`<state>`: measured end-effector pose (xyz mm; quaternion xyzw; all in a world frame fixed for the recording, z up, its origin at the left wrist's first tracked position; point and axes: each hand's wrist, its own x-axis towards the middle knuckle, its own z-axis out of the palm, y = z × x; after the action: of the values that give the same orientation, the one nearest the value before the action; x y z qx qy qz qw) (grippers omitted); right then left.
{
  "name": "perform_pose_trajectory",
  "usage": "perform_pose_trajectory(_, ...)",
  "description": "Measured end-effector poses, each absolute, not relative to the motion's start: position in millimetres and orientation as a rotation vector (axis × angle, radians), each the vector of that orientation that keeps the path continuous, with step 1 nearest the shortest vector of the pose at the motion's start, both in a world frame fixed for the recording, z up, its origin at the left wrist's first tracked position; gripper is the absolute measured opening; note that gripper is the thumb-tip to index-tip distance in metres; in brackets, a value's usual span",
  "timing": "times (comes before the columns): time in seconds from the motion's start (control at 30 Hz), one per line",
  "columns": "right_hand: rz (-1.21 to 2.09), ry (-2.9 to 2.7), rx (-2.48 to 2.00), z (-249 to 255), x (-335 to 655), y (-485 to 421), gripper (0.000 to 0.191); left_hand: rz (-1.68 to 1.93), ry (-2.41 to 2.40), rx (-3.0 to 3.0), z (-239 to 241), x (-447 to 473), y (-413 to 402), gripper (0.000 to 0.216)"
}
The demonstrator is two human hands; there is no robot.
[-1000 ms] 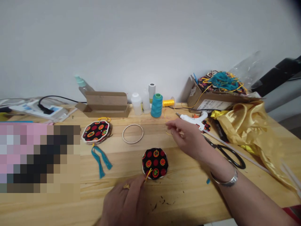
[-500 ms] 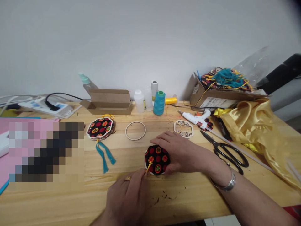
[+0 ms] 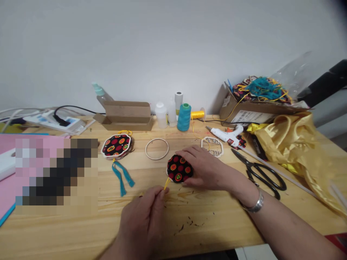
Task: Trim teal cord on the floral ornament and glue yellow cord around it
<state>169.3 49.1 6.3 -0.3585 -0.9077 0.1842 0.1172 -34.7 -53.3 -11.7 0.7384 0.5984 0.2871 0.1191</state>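
Wooden ring (image 3: 157,148) behind fabric disc (image 3: 179,168), scissors (image 3: 260,173) right

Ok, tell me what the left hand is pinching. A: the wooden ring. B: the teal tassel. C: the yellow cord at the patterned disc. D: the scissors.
C: the left hand pinches the yellow cord that comes off the patterned disc, which the right hand holds down.
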Motion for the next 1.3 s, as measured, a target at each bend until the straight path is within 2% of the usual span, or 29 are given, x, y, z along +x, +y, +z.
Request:
perform_pose_trajectory(0.27, 0.532, -2.556, -1.061, 7.1, 172.9, 56.2, 0.072, 0.835, 1.666, 1.574, 21.5, -38.0, -25.0, 0.017)
perform_pose_trajectory(0.33, 0.550, -2.444, -1.058, 13.0, 174.6, 59.0, 0.064, 0.834, 1.569, 1.393, 24.5, -38.2, -16.1, 0.019)
perform_pose_trajectory(0.43, 0.590, -2.282, -1.135, 23.1, 174.1, 62.3, 0.034, 0.847, 1.370, 1.142, 23.5, -36.4, -6.0, 0.022)
perform_pose_trajectory(0.53, 0.962, -2.175, -1.208, 28.9, 167.7, 59.9, 0.019, 0.879, 1.227, 0.966, 18.1, -31.2, -1.5, 0.019)
perform_pose_trajectory(0.63, 1.555, -1.913, -1.147, 26.1, 157.8, 52.1, 0.021, 0.897, 1.144, 0.863, 10.8, -25.0, -2.1, 0.017)
perform_pose_trajectory(0.7, 1.731, -1.773, -1.115, 20.6, 151.6, 46.8, 0.027, 0.884, 1.116, 0.822, 5.9, -22.1, -3.6, 0.018)
perform_pose_trajectory(0.87, 1.733, -1.606, -1.054, 8.4, 142.6, 39.8, 0.033, 0.854, 1.018, 0.816, -0.3, -21.4, -5.9, 0.018)
perform_pose_trajectory(1.07, 1.612, -1.542, -1.104, 9.0, 142.7, 36.4, 0.012, 0.816, 1.005, 0.824, 2.6, -23.4, -6.4, 0.022)
perform_pose_trajectory(1.3, 1.372, -1.743, -1.117, 8.8, 143.5, 32.4, 0.008, 0.786, 1.055, 0.788, 4.0, -22.6, -6.6, 0.021)
